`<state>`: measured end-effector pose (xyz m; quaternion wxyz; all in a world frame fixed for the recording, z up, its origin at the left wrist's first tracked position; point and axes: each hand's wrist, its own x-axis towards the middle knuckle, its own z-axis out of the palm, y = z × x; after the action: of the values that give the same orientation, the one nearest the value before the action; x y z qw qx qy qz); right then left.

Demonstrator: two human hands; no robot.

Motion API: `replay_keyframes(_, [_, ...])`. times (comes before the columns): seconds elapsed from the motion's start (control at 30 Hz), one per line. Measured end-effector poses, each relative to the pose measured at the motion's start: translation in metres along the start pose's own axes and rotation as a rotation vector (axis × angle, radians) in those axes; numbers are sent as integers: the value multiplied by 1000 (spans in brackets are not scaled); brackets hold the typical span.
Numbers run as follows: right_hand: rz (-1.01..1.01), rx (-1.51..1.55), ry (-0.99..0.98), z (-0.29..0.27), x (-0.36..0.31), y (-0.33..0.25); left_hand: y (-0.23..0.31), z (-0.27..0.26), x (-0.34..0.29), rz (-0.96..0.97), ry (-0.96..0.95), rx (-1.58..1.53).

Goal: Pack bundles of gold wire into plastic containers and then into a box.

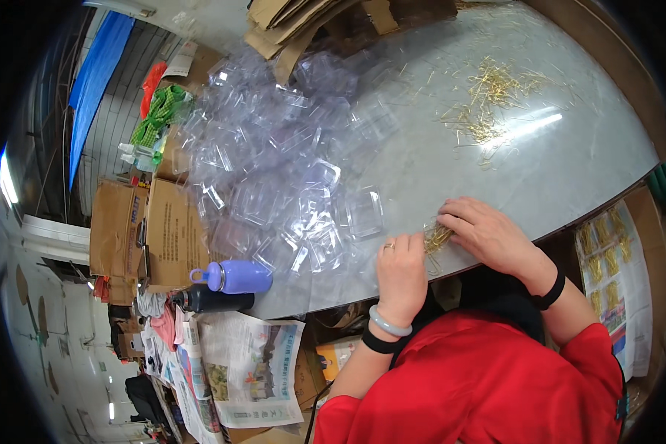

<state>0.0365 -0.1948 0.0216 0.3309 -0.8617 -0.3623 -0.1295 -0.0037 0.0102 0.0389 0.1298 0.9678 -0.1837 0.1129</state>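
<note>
Near the front edge of the table, my left hand and my right hand face each other around a small bundle of thin gold wire pieces. The fingers of my left hand press on the bundle's left side. My right hand curls its fingers over the other side, hiding part of it. Some wire ends stick out below, between the hands. Farther off on the table lies a loose pile of the same gold wires, with stray ones scattered around it. Whether each wire is hooked or straight is too small to tell.
A large heap of clear plastic boxes covers the table's left side. At the left front corner lie a purple bottle and a black bottle. Cardboard cartons stand left. Lower right, a box holds several gold wire bundles.
</note>
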Motion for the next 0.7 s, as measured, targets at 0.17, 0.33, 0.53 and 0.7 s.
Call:
replay_keyframes(0.17, [43, 43, 44, 3, -2, 3, -5, -19, -4, 9, -70, -185])
replay_keyframes(0.33, [85, 58, 18, 6, 3, 1, -8, -14, 5, -14, -91, -98])
replay_keyframes(0.53, [91, 337, 16, 9, 2, 4, -1, 15, 9, 79, -58, -78])
replay_keyframes(0.7, [347, 325, 197, 0, -23, -3, 1, 18, 14, 124, -79, -76])
